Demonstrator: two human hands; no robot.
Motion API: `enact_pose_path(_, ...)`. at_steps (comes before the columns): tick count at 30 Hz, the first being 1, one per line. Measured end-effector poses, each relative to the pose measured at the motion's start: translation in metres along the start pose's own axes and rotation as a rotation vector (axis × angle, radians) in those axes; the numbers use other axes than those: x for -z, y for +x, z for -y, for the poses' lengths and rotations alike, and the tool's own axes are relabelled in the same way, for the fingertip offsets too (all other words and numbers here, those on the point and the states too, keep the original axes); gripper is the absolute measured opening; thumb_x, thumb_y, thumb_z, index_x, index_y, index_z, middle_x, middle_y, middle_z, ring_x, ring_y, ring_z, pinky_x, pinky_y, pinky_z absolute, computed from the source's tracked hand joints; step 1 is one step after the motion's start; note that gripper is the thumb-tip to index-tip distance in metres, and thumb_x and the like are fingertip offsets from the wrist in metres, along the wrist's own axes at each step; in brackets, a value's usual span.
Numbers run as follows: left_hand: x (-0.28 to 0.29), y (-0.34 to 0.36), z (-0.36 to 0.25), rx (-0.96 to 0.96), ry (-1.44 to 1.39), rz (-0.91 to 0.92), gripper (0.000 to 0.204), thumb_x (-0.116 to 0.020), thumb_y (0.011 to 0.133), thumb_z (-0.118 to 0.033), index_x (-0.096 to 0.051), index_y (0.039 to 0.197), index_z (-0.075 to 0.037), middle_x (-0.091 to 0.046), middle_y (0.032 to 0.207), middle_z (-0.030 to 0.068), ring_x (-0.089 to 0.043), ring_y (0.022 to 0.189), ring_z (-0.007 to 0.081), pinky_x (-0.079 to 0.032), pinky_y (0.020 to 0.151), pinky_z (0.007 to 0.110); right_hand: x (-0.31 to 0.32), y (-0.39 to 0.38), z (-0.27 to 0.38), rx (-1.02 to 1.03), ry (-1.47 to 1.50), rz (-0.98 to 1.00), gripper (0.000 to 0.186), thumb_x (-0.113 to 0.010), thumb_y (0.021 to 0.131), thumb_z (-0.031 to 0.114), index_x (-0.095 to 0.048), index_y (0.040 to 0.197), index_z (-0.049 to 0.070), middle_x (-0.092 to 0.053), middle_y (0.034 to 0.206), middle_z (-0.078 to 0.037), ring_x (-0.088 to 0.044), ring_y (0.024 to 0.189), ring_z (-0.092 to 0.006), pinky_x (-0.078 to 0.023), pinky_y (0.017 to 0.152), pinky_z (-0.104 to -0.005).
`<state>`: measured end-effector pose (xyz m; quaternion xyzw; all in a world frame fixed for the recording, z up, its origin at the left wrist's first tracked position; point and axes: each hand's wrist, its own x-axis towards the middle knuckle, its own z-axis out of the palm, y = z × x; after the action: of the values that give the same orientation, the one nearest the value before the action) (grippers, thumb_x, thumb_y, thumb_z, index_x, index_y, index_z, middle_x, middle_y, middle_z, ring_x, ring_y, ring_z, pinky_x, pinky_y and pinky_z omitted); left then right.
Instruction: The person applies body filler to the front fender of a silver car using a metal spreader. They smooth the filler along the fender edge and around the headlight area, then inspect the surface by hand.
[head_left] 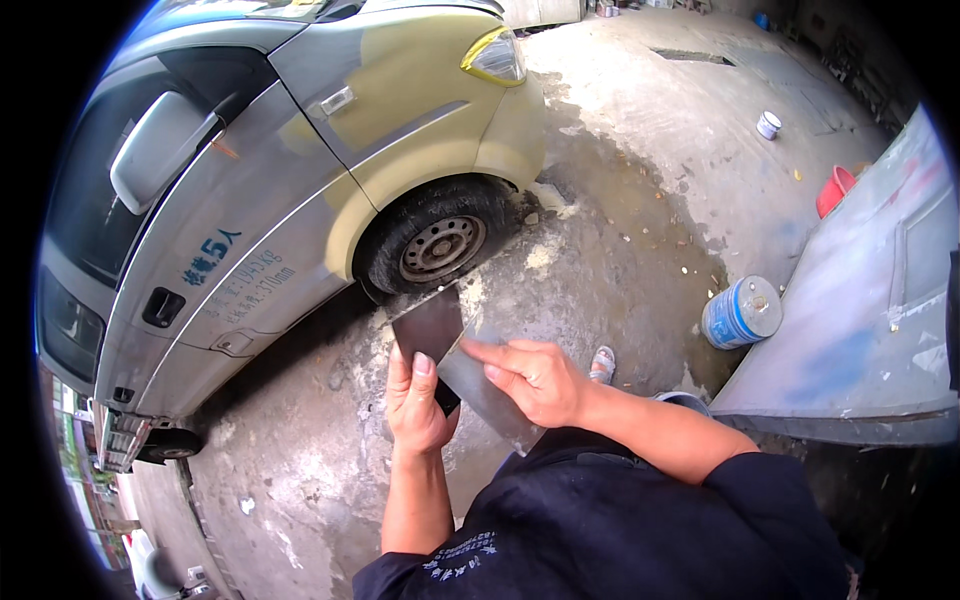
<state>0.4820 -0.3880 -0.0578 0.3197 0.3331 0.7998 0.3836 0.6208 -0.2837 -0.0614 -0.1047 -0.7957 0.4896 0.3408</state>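
My left hand (420, 405) is closed on a dark brown rectangular sheet (428, 325), its thumb lying over the lower part. The sheet looks like sandpaper, but its surface is too small to be sure. A grey, slightly curved flat sheet (492, 395) slants down beside it toward my shirt, and my right hand (540, 382) pinches its upper edge. Whether the two sheets are joined, I cannot tell. Beyond my hands stands a van's front wheel (440, 248), under a fender (400, 110) coated in yellowish filler.
The silver van (290, 215) fills the left side. To the right, a blue-and-white bucket (742, 312) stands against a grey panel (880, 310). Farther back are a red basin (835, 190) and a small white can (768, 125). A wet patch darkens the concrete floor (630, 90).
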Motion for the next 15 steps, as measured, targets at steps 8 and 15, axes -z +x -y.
enact_pose_path(8,0.006,-0.004,-0.005,0.13,0.109,0.04,0.043,-0.046,0.099,-0.011,-0.039,0.139,-0.001,-0.048,0.136,0.0109,-0.048,0.123,0.0203,-0.035,0.105,0.035,0.017,0.006,-0.01,0.116,-0.208,0.028,0.04,-0.06,0.086,0.008,-0.061,0.125,0.015,-0.047,0.064,-0.012,-0.047,0.051,-0.0264,-0.042,0.049,-0.0348)
enact_pose_path(15,0.021,-0.011,-0.02,0.316,0.329,0.101,0.044,-0.047,0.099,-0.012,-0.039,0.139,0.001,-0.052,0.131,0.0083,-0.048,0.119,0.0154,-0.036,0.102,0.03,0.031,0.016,-0.017,0.288,-0.34,0.047,0.045,-0.064,0.082,0.005,-0.061,0.125,0.016,-0.04,0.062,-0.009,-0.041,0.045,-0.0242,-0.037,0.042,-0.035)
